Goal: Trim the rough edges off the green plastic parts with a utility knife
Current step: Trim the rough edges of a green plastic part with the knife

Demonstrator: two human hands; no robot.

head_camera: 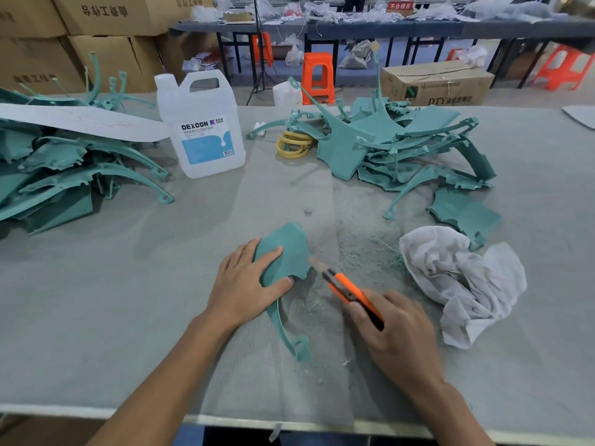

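- Fingers (270, 252) of the left hand (244, 281) are laid fairly straight, pressed onto the green plastic part (289, 246), which is pinned flat on the tabletop (128, 300).
- The utility knife (349, 289) is gripped in the curled right hand (396, 329); the blade is out, blurred, just beside the part's right edge.
- Step judged: edge trimming under way.
- Next move calls for the blade to be drawn along that edge, kept off the thumb.

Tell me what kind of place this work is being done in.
Likely a factory finishing floor: heaps of green plastic parts on a long worktable, stacked cardboard cartons, and more benches with orange stools behind.
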